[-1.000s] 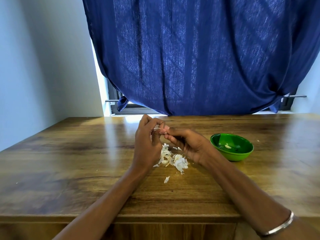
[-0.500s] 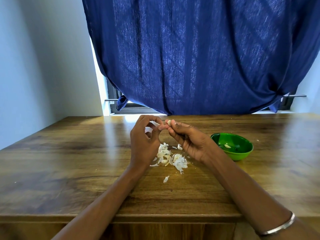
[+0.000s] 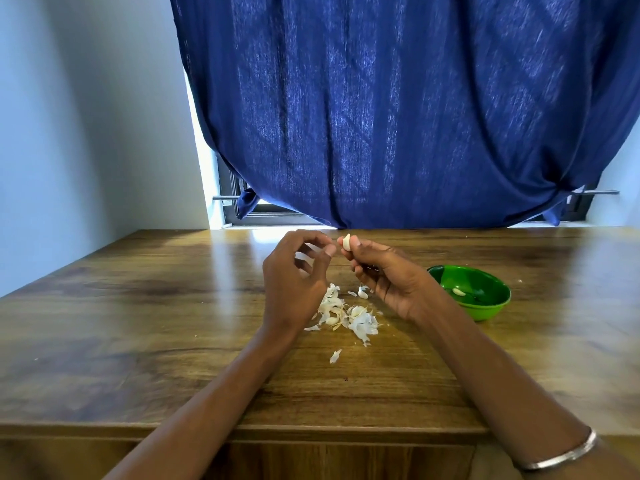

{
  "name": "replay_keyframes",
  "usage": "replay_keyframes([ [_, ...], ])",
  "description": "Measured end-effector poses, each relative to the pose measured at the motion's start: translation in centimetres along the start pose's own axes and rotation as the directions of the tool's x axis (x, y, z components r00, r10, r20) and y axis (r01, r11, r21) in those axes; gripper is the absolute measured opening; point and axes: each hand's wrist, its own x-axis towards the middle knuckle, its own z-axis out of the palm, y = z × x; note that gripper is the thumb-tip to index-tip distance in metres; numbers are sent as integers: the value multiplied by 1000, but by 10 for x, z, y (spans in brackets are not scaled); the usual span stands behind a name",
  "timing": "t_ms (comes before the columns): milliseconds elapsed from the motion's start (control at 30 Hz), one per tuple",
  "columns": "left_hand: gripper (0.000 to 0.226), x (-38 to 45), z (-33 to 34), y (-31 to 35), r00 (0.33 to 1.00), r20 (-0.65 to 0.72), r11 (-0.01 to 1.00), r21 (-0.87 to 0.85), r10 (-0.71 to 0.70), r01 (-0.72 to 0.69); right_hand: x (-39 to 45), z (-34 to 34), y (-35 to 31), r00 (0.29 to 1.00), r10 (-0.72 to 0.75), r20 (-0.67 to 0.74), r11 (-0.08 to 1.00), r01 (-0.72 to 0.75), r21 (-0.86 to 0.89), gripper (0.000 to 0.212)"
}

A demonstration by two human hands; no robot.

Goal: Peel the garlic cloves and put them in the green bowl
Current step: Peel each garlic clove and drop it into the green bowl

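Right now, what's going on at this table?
A person is peeling garlic over a wooden table. The right hand pinches a pale garlic clove at its fingertips. The left hand is beside it with fingers curled, whether holding a bit of skin I cannot tell. Loose skins lie below the hands, and the green bowl to the right holds one peeled clove.

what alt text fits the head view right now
The right hand pinches a garlic clove above a wooden table, the left hand beside it. Papery skins lie beneath; a green bowl sits right.
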Motion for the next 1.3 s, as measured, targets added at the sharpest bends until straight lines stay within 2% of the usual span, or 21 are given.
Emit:
replay_keyframes([
  [100,19,0,-1,3,1000,-6,998,-51,-26,25,0,1,1,1000,-18,17,998,19,-62,17],
  [233,29,1,-1,4,998,19,991,-116,-63,64,-2,4,1,998,-35,58,994,41,-105,14],
  [367,31,3,-1,-1,990,80,982,-143,-115,126,-2,6,1,997,-43,65,986,53,-160,10],
  [433,30,3,0,-3,987,107,981,-135,-123,137,-3,5,0,997,-34,69,983,45,-177,13],
  [567,26,3,0,-5,985,105,983,-104,-138,149,-1,4,0,995,-34,98,971,56,-233,33],
  [767,17,3,0,-8,986,99,987,-77,-133,141,1,1,2,994,-50,97,958,75,-276,32],
  [1033,16,3,-1,-9,989,98,991,-65,-114,121,2,2,1,994,-56,96,954,82,-287,32],
  [1300,15,4,-2,-8,989,110,993,-47,-101,107,2,2,2,988,-29,151,948,75,-309,36],
])
